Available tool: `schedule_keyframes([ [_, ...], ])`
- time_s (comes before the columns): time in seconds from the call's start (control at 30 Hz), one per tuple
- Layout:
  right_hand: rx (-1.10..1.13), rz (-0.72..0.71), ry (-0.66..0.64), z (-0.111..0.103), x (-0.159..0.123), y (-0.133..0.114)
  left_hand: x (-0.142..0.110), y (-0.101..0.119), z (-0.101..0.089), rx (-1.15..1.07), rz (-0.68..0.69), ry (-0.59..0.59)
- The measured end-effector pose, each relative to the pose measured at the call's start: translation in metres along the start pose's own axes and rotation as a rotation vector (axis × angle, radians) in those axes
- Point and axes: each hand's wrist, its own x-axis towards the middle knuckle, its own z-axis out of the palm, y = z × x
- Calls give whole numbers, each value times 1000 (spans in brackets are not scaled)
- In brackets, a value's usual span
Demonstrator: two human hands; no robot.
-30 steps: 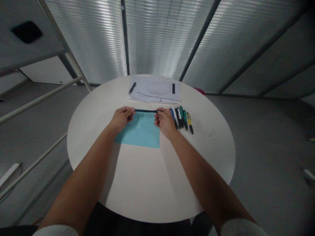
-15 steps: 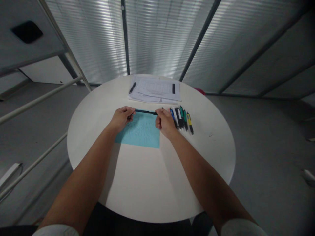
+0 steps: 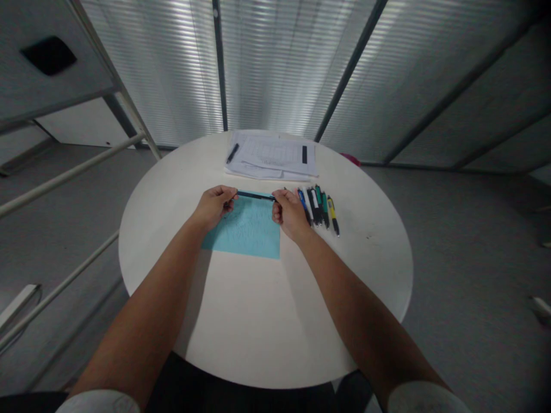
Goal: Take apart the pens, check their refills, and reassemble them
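A dark pen (image 3: 255, 195) is stretched level between my two hands, above the far edge of a blue sheet of paper (image 3: 243, 235). My left hand (image 3: 214, 206) pinches its left end, and my right hand (image 3: 290, 212) grips its right end with the fingers curled in. Faint writing covers the sheet, which lies flat on the white round table (image 3: 241, 321). Just right of my right hand lies a row of several pens, among them a blue pen (image 3: 303, 205), a green pen (image 3: 325, 210) and a yellow pen (image 3: 333, 215). My right hand partly hides this row.
At the table's far side rests a stack of printed papers (image 3: 275, 155) with a black pen (image 3: 233, 153) on its left part. A whiteboard stand with metal rails (image 3: 73, 167) is on the left. Behind the table rises a glass partition with blinds (image 3: 279, 74).
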Motion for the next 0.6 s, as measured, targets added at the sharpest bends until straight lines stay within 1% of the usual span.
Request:
schedule_keyframes([
  [0.1,2,-7,3,1,0,-1,-1,1,1,-4,-5,4],
  [0.27,41,-26,46,1,-2,-4,-2,3,3,-9,-20,18],
  [0.4,47,15,19,1,-2,-5,-1,2,2,-12,-21,14],
  [0.6,27,7,17,1,0,-2,0,2,2,-17,-23,9],
])
